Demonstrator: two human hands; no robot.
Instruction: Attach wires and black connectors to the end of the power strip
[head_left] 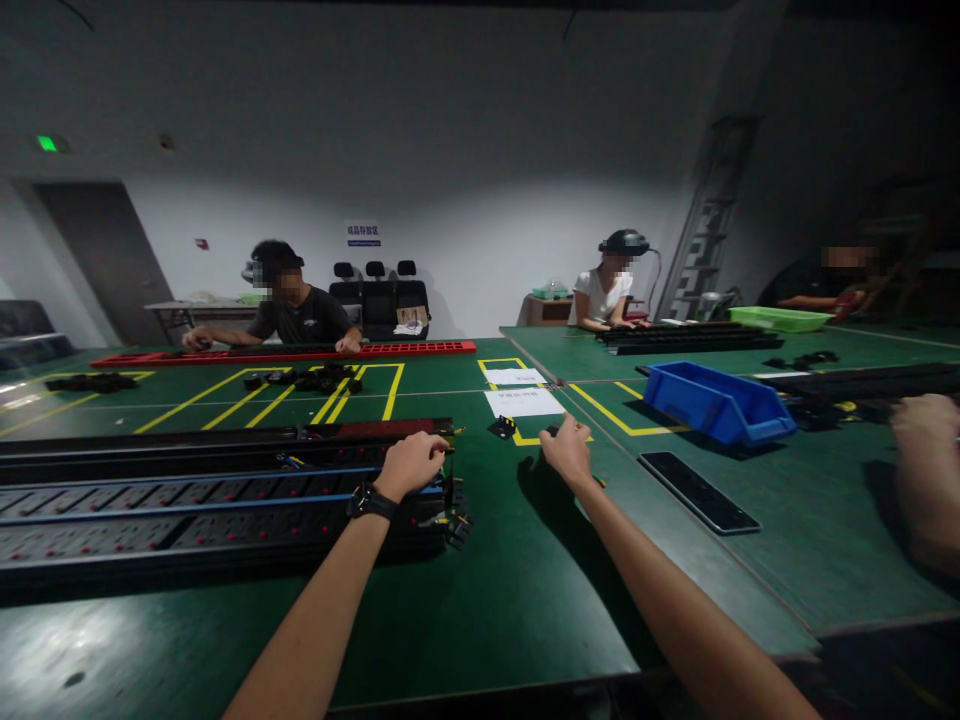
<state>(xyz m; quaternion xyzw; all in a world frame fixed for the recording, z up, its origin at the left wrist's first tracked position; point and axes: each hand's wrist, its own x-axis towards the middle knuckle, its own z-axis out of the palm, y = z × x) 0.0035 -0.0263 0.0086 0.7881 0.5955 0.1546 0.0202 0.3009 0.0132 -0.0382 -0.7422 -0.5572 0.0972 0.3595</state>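
Observation:
Long black power strips (285, 535) with red dots along their faces lie side by side at the left. My left hand (411, 465), with a dark watch on its wrist, has its fingers curled over their right-hand end, where short wires and small black connectors (457, 528) stick out. Over the table to the right is my right hand (568, 450), its fingers bent and drawn together; whatever they may hold is hidden. A small black part with yellow marks (503, 428) lies just left of those fingers.
White paper sheets (525, 402) lie beyond my right hand. A blue bin (716, 405) and a phone (697, 492) are to the right. Co-workers sit across the green table, one beside a red rail (420, 348). Another person's arm (930, 480) reaches in at far right.

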